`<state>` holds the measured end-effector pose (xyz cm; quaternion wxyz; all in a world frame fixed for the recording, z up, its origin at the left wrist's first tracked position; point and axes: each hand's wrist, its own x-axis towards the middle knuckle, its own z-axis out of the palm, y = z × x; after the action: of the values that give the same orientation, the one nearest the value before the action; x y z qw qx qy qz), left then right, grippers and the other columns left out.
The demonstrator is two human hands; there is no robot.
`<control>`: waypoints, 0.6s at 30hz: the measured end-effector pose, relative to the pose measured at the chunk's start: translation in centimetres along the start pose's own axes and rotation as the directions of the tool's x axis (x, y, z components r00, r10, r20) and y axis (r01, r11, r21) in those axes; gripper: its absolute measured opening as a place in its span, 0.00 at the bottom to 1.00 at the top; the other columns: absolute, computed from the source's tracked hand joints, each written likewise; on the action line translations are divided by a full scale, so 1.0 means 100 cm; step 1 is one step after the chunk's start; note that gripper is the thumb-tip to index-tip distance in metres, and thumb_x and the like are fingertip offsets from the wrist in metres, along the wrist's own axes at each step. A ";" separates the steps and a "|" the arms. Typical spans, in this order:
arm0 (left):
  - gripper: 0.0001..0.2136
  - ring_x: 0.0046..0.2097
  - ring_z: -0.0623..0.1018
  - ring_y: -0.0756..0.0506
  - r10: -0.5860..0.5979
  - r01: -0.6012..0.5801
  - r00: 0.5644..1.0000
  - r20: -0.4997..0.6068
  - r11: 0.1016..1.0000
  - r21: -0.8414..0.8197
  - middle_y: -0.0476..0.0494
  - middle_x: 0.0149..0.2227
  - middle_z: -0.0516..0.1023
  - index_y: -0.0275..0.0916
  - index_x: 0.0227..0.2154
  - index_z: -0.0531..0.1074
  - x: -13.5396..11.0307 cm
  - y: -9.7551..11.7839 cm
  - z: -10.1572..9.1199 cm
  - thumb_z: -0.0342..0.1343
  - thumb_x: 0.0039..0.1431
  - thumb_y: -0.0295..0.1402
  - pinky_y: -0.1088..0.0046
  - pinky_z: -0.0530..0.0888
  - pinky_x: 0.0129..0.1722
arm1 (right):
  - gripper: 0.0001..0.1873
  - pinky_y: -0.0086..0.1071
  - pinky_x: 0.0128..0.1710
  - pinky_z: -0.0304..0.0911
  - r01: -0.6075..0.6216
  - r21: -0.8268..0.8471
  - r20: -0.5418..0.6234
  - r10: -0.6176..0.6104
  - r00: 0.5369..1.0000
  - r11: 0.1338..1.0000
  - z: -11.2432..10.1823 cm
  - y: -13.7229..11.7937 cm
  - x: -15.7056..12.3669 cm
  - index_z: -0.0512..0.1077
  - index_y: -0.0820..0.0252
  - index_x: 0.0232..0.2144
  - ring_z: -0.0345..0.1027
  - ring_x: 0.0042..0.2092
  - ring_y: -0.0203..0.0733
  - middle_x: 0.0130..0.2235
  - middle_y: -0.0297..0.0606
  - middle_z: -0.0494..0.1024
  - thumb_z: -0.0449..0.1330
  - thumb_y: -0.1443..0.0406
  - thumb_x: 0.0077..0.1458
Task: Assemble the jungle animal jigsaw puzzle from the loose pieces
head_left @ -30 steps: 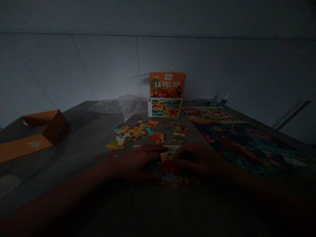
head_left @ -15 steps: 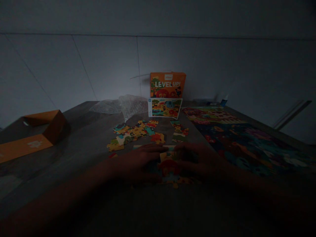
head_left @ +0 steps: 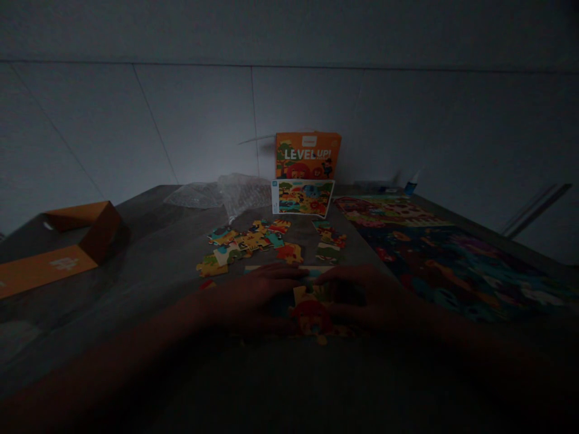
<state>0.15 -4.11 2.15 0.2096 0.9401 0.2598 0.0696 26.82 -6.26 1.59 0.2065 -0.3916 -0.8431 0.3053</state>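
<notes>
The scene is very dim. My left hand [head_left: 253, 298] lies flat on the dark table, fingers stretched toward a partly joined patch of puzzle pieces [head_left: 312, 314] with a red lion on it. My right hand [head_left: 368, 295] rests on the right side of that patch, fingers curled over a piece; what exactly they pinch is hard to make out. Several loose colourful pieces [head_left: 253, 244] are scattered just beyond my hands, with a smaller group [head_left: 330, 238] to the right.
An orange "LEVEL UP!" puzzle box [head_left: 307, 155] stands against the wall with a picture card [head_left: 302, 198] leaning on it. Crumpled clear plastic [head_left: 226, 193] lies left of it. A finished large puzzle [head_left: 452, 259] covers the right side. An open orange box tray [head_left: 67, 241] sits far left.
The lion patch between my hands has slid slightly toward me and down. Both hands stay on it, almost unmoved.
</notes>
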 end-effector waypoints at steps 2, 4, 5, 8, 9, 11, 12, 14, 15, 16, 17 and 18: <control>0.30 0.67 0.60 0.37 0.005 -0.005 1.000 -0.007 1.000 0.000 0.38 0.67 0.57 0.43 0.61 0.63 0.000 -0.001 0.001 0.62 0.57 0.42 0.54 0.60 0.64 | 0.20 0.26 0.26 0.60 0.014 -0.015 0.016 -0.014 1.000 1.000 -0.001 0.000 -0.001 0.73 0.59 0.48 0.66 0.29 0.34 0.30 0.34 0.75 0.64 0.56 0.56; 0.30 0.67 0.59 0.36 0.009 -0.009 1.000 -0.006 1.000 0.003 0.38 0.68 0.57 0.43 0.62 0.62 0.000 -0.001 0.001 0.62 0.57 0.42 0.53 0.59 0.64 | 0.20 0.26 0.25 0.59 0.034 -0.031 0.046 -0.032 0.998 0.999 -0.002 0.001 -0.002 0.73 0.59 0.47 0.65 0.28 0.34 0.30 0.34 0.74 0.64 0.55 0.56; 0.30 0.67 0.59 0.36 0.008 -0.008 1.000 -0.001 1.000 0.004 0.38 0.68 0.57 0.43 0.62 0.62 0.000 -0.001 0.001 0.62 0.57 0.42 0.53 0.59 0.65 | 0.21 0.26 0.25 0.59 0.044 -0.043 0.058 -0.041 0.997 0.998 -0.002 0.001 -0.003 0.73 0.59 0.47 0.65 0.28 0.34 0.31 0.34 0.73 0.64 0.54 0.55; 0.31 0.67 0.58 0.35 -0.002 0.001 1.000 0.015 1.000 0.003 0.38 0.68 0.56 0.43 0.62 0.63 0.000 -0.002 0.001 0.62 0.56 0.44 0.53 0.58 0.65 | 0.21 0.28 0.29 0.61 0.081 -0.088 0.081 -0.074 0.994 0.993 -0.004 0.000 -0.004 0.73 0.60 0.46 0.67 0.32 0.36 0.34 0.36 0.74 0.65 0.54 0.54; 0.32 0.67 0.58 0.35 -0.004 0.004 1.000 0.019 1.000 0.002 0.38 0.68 0.56 0.43 0.62 0.62 0.000 -0.002 0.000 0.62 0.56 0.45 0.52 0.58 0.65 | 0.21 0.28 0.30 0.62 0.094 -0.104 0.086 -0.085 0.993 0.990 -0.005 -0.001 -0.004 0.72 0.60 0.46 0.67 0.33 0.37 0.35 0.37 0.74 0.65 0.55 0.53; 0.34 0.67 0.58 0.35 -0.007 0.007 1.000 0.019 1.000 -0.003 0.38 0.68 0.56 0.44 0.62 0.61 -0.001 -0.002 0.000 0.64 0.54 0.45 0.51 0.59 0.64 | 0.19 0.29 0.32 0.62 0.118 -0.128 0.111 -0.104 0.988 0.985 -0.006 -0.004 -0.005 0.73 0.60 0.43 0.66 0.34 0.37 0.36 0.38 0.73 0.65 0.55 0.54; 0.35 0.67 0.58 0.35 0.000 0.000 1.000 0.017 1.000 -0.007 0.38 0.68 0.57 0.44 0.62 0.61 -0.001 -0.002 0.000 0.65 0.53 0.45 0.51 0.59 0.64 | 0.18 0.29 0.33 0.62 0.130 -0.137 0.129 -0.112 0.985 0.982 -0.006 -0.006 -0.005 0.73 0.59 0.42 0.66 0.35 0.37 0.37 0.38 0.73 0.65 0.54 0.54; 0.34 0.66 0.60 0.34 0.032 -0.032 0.999 0.008 0.999 -0.023 0.37 0.66 0.60 0.44 0.60 0.64 -0.001 -0.001 -0.001 0.67 0.51 0.43 0.52 0.60 0.63 | 0.16 0.30 0.35 0.62 0.161 -0.150 0.158 -0.137 0.978 0.976 -0.008 -0.009 -0.005 0.73 0.59 0.40 0.66 0.36 0.38 0.37 0.38 0.73 0.64 0.54 0.55; 0.32 0.66 0.61 0.35 0.051 -0.051 0.999 -0.002 0.998 -0.036 0.37 0.65 0.61 0.43 0.58 0.66 -0.001 0.001 -0.001 0.67 0.50 0.42 0.52 0.61 0.63 | 0.15 0.31 0.35 0.62 0.177 -0.152 0.173 -0.151 0.973 0.972 -0.009 -0.010 -0.006 0.74 0.59 0.39 0.65 0.37 0.39 0.37 0.38 0.72 0.64 0.54 0.55; 0.29 0.65 0.61 0.35 0.070 -0.070 0.997 -0.012 0.996 -0.051 0.37 0.64 0.63 0.43 0.56 0.67 -0.001 0.002 -0.001 0.67 0.51 0.42 0.53 0.61 0.63 | 0.15 0.32 0.36 0.62 0.190 -0.150 0.184 -0.161 0.970 0.970 -0.009 -0.010 -0.006 0.74 0.59 0.39 0.65 0.38 0.40 0.37 0.38 0.72 0.64 0.54 0.54; 0.27 0.65 0.62 0.35 0.088 -0.089 0.996 -0.018 0.994 -0.068 0.37 0.63 0.64 0.43 0.54 0.69 -0.002 0.003 -0.001 0.67 0.51 0.41 0.53 0.62 0.63 | 0.16 0.32 0.37 0.62 0.196 -0.145 0.196 -0.166 0.967 0.970 -0.010 -0.010 -0.007 0.74 0.59 0.38 0.65 0.38 0.40 0.37 0.39 0.72 0.65 0.54 0.53; 0.25 0.65 0.62 0.35 0.101 -0.102 0.995 -0.020 0.991 -0.083 0.38 0.63 0.65 0.44 0.52 0.70 -0.002 0.004 -0.002 0.66 0.52 0.39 0.53 0.62 0.63 | 0.16 0.33 0.37 0.62 0.196 -0.137 0.205 -0.165 0.965 0.971 -0.011 -0.011 -0.008 0.75 0.59 0.37 0.65 0.39 0.41 0.37 0.39 0.72 0.66 0.54 0.52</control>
<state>0.16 -4.48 2.47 0.2430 0.9419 0.2102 0.0983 27.36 -7.02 3.00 0.1199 -0.2966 -0.9126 0.2547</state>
